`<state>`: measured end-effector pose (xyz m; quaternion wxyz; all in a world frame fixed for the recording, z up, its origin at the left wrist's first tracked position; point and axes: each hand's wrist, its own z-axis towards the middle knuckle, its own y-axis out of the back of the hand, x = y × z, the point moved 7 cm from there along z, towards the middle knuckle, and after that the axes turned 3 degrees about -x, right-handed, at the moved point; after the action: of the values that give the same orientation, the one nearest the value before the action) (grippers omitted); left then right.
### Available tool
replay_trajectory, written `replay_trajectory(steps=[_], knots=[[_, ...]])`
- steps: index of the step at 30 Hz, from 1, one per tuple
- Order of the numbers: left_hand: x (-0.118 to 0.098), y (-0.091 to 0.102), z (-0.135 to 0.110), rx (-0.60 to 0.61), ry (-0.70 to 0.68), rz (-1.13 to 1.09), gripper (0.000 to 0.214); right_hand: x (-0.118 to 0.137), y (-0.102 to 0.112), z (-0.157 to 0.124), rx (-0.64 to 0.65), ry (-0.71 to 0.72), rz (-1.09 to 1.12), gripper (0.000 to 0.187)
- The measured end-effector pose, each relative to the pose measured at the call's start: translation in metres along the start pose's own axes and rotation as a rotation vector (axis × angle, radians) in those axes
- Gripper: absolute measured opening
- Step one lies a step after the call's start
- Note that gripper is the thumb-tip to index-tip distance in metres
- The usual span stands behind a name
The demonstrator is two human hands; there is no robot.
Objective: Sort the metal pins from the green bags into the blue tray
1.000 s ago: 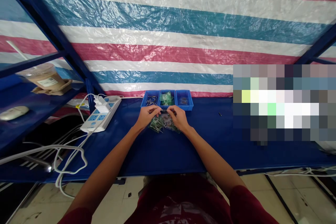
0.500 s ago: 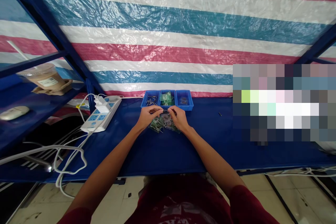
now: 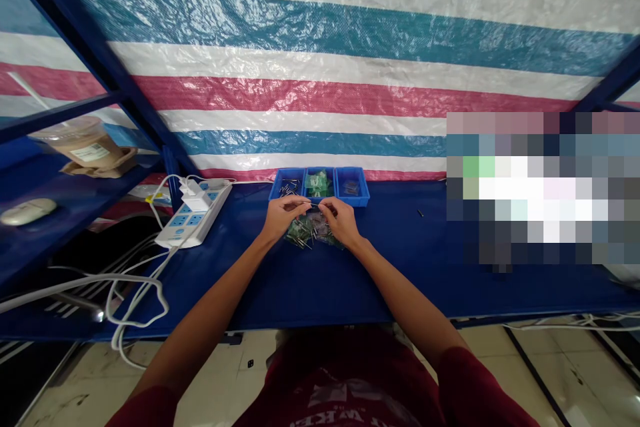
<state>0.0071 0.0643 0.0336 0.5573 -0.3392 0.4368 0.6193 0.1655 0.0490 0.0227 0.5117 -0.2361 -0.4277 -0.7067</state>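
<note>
My left hand [image 3: 281, 215] and my right hand [image 3: 339, 220] meet over a small pile of green and grey parts with metal pins [image 3: 309, 232] on the blue table [image 3: 320, 273]. Both hands are closed in a pinch. Between their fingertips runs a thin metal pin or wire [image 3: 306, 203]; it is too small to name. Just behind the hands stands a blue three-compartment tray [image 3: 320, 185]: metal pins in the left cell, green parts in the middle, dark parts in the right.
A white power strip [image 3: 193, 219] with plugged adapters lies to the left, its white cables [image 3: 135, 293] hanging off the table edge. A drink cup [image 3: 83, 145] and a computer mouse [image 3: 23, 211] rest on the left shelf. A striped tarp backs the table. A small dark part [image 3: 420, 213] lies right.
The hands have drawn slightly apart, with a thin pin now showing between them. The camera tipped a little, shifting the scene upward.
</note>
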Motion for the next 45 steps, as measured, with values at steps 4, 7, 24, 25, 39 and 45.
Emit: replay_trajectory(steps=[4,7,24,25,39,45], knots=[[0.000,-0.003,-0.001,-0.001,-0.009,-0.014,0.029,-0.002,-0.001,-0.001,-0.013,-0.030,0.028,0.026],[-0.002,-0.005,0.000,0.004,-0.015,-0.058,0.030,-0.003,-0.002,-0.001,-0.014,-0.018,0.008,0.028],[0.001,0.001,0.005,0.048,-0.011,-0.108,0.032,-0.008,0.004,0.001,-0.056,-0.035,-0.010,0.035],[0.000,0.001,0.005,0.059,-0.021,-0.068,0.033,-0.007,0.005,0.001,-0.056,-0.036,-0.012,0.035],[-0.005,0.000,0.000,0.090,-0.081,0.219,0.039,-0.006,0.006,0.002,-0.058,-0.035,-0.002,0.035],[-0.005,-0.003,-0.004,0.103,-0.025,0.198,0.041,-0.001,0.004,0.000,-0.032,0.000,0.044,0.028]])
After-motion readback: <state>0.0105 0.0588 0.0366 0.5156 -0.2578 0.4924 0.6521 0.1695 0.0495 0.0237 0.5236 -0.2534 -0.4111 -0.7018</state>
